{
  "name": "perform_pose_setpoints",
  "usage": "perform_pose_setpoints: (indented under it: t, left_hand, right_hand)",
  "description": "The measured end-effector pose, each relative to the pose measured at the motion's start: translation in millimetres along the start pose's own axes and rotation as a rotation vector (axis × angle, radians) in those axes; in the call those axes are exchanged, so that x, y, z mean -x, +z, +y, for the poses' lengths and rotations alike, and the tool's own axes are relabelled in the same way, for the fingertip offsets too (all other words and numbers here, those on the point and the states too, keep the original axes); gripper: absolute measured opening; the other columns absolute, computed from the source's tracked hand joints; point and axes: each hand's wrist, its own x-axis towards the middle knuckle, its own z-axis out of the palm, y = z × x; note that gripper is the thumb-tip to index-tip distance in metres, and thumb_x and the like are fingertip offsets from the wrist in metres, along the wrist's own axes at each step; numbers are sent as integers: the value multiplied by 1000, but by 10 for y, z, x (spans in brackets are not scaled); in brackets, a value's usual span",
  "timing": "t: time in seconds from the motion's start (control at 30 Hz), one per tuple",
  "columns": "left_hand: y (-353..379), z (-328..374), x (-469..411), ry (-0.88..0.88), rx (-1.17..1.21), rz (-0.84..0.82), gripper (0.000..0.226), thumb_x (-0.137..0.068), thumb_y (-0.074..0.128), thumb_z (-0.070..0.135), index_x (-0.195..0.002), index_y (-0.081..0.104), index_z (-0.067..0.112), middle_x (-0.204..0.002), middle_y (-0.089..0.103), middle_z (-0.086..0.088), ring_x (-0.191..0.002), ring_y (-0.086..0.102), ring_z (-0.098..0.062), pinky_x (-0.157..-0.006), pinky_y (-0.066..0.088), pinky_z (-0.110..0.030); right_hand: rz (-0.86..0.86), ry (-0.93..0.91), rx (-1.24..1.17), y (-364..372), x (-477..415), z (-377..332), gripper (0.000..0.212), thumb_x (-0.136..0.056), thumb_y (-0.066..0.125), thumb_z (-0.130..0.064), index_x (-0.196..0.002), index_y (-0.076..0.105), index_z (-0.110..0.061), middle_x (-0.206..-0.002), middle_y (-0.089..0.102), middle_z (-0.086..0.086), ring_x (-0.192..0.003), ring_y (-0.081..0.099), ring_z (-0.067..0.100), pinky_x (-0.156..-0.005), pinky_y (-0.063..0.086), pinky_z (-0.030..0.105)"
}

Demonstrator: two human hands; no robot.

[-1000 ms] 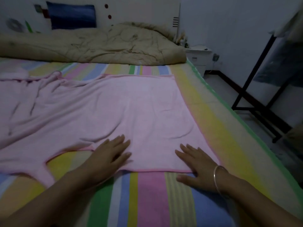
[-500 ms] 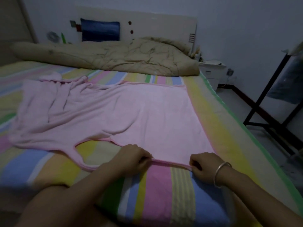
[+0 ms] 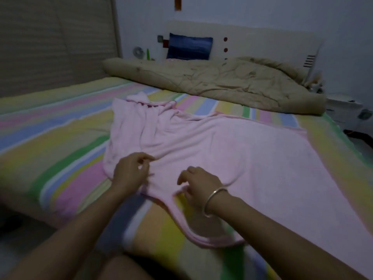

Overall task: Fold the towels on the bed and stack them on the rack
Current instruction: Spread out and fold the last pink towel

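Note:
A pink towel (image 3: pixel 232 158) lies spread on the striped bed (image 3: pixel 50 138), flat on the right and bunched into folds at its far left. Its near left corner trails in a loop toward the bed's front edge. My left hand (image 3: pixel 130 171) sits on the towel's left part, its thumb and fingers curled and pinching a raised fold. My right hand (image 3: pixel 198 183), with a silver bangle on the wrist, hovers just right of it over the near hem with loosely curled fingers that hold nothing. The rack is out of view.
A rumpled beige quilt (image 3: pixel 222 83) lies across the head of the bed, below a headboard (image 3: pixel 262 41) with a blue pillow (image 3: pixel 189 46). A slatted wall panel (image 3: pixel 56 41) stands at the left. A white bedside table (image 3: pixel 347 106) sits at the far right.
Both hands let go of the towel's near hem and moved left to its bunched part. My view swung left, so the rack left the frame.

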Motion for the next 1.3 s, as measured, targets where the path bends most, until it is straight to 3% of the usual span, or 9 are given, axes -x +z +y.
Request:
perform_pose_setpoints:
  t: [0.2, 0.37, 0.47, 0.6, 0.77, 0.9, 1.07, 1.17, 1.3]
  left_hand:
    - [-676, -1142, -443, -263, -103, 95, 27, -83, 58, 5, -95, 73, 24, -94, 74, -3, -86, 67, -24, -74, 46, -31]
    - [-1128, -1523, -769, -322, -152, 88, 31, -82, 52, 5, -93, 69, 29, -97, 74, 2, -79, 69, -22, -76, 54, -33]
    - [-1320, -1543, -796, -317, -121, 66, 33, -84, 49, 3, -88, 66, 31, -99, 72, 4, -88, 69, -20, -85, 54, -37]
    - [-1515, -1587, -838, -354, -115, 12, 32, -89, 46, 3, -91, 65, 28, -101, 70, 3, -86, 69, -19, -80, 55, -35]
    - [-1598, -1709, -1017, -381, -133, 6, 31, -89, 46, 3, -89, 65, 29, -97, 70, 5, -87, 69, -19, -84, 54, -39]
    - [-1609, -2019, -1240, -365, -109, -3, 34, -89, 47, 4, -82, 62, 34, -91, 68, 11, -77, 70, -16, -78, 57, -39]
    - [-1671, -2483, -1440, -383, -111, -3, 32, -89, 49, 7, -81, 59, 37, -90, 67, 12, -85, 68, -15, -85, 54, -37]
    - [-1756, -2640, -1469, -421, -84, -16, 33, -91, 48, 7, -82, 59, 37, -92, 68, 12, -83, 68, -15, -83, 54, -36]
    - [-1924, -2740, -1635, -440, -51, -18, 28, -94, 46, 5, -90, 65, 26, -94, 69, 6, -77, 69, -14, -73, 54, -31]
  right_hand:
    - [41, -39, -320, 570, -1585, -949, 29, -85, 54, -16, -112, 63, -22, -114, 55, 6, -112, 50, 27, -93, 43, 36]
    - [23, -13, -244, 704, -2446, -1459, 35, -87, 51, -19, -121, 60, -24, -124, 55, 4, -120, 45, 24, -97, 40, 33]
    - [-39, 32, -216, 707, -2769, -1491, 37, -89, 51, -22, -126, 56, -22, -129, 50, 7, -122, 44, 27, -99, 40, 33]
    - [-23, 124, -165, 764, -3153, -1389, 40, -89, 55, -26, -128, 51, -16, -130, 45, 12, -121, 44, 31, -99, 40, 36]
    - [-149, 266, -104, 1008, -3543, -1193, 52, -89, 59, -42, -132, 45, -15, -135, 44, 11, -125, 43, 32, -99, 38, 36]
    - [-58, 338, -94, 1230, -3952, -1170, 45, -88, 58, -37, -126, 49, -15, -131, 47, 10, -123, 44, 28, -96, 40, 35]
    - [59, 458, -48, 1406, -4457, -1264, 38, -91, 53, -26, -126, 46, -16, -134, 40, 10, -122, 42, 27, -95, 40, 36]
    - [20, 501, -2, 1377, -4645, -1279, 35, -91, 53, -18, -125, 50, -14, -132, 45, 10, -120, 46, 27, -92, 42, 35]
    - [-110, 483, -133, 1194, -4807, -1454, 12, -90, 58, -19, -98, 60, -11, -122, 60, 12, -112, 57, 28, -89, 45, 34]
